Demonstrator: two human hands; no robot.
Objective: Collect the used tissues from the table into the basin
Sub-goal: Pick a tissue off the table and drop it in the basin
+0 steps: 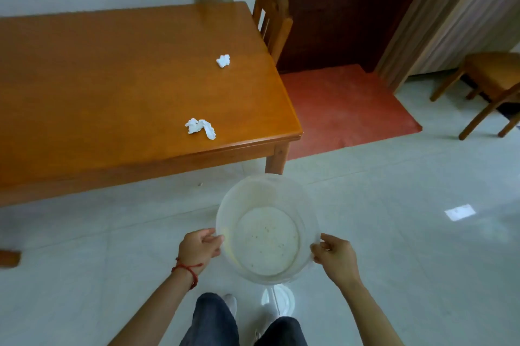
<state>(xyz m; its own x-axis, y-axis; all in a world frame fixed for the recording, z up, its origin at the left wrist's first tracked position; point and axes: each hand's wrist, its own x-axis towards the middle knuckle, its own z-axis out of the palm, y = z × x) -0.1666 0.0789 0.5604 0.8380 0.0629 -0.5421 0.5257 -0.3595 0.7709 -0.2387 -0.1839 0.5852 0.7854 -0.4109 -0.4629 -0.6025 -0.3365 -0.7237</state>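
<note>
A translucent white basin (247, 191) is held in the air above the floor, in front of the table's near right corner. My left hand (198, 248) grips its left rim and my right hand (336, 257) grips its right rim. The basin holds only a few small specks. Two crumpled white tissues lie on the orange wooden table (98, 78): a larger one (200, 127) near the front edge and a small one (223, 60) farther back on the right.
A wooden chair (271, 16) stands at the table's right end, and another chair (489, 87) is at the far right. A red mat (343, 109) lies before a dark door. My legs and white shoes show below the basin on the pale tiled floor.
</note>
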